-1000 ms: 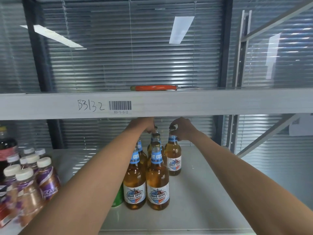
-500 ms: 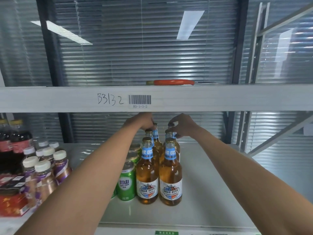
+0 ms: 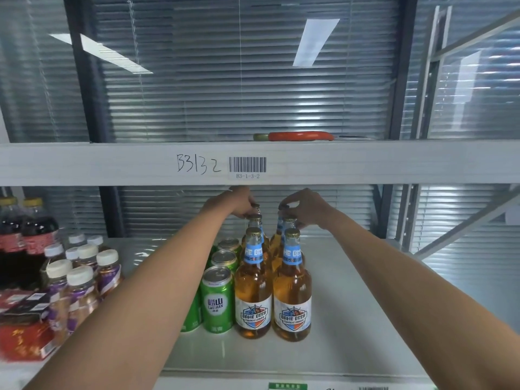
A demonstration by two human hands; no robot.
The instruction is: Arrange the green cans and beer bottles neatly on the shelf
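Amber beer bottles with blue neck labels stand in two rows on the white shelf [image 3: 351, 319]. The front left bottle [image 3: 253, 291] and front right bottle [image 3: 292, 294] hide most of the ones behind. My left hand [image 3: 236, 204] pinches the cap of the rear bottle in the left row. My right hand [image 3: 306, 206] pinches the cap of the rear bottle in the right row. Green cans [image 3: 217, 299] line up in a row just left of the bottles, partly behind my left forearm.
Purple-labelled bottles with white caps [image 3: 81, 274], dark cola bottles [image 3: 25, 235] and a red packet [image 3: 25, 339] crowd the shelf's left end. The upper shelf beam [image 3: 365, 161] hangs just above my hands, with an orange object [image 3: 301, 135] on top. Bare shelf lies to the right.
The view has pulled back and shifted, revealing the green cans. The rear right bottle now stands in line behind the right row. Both hands stay on the rear bottle caps.
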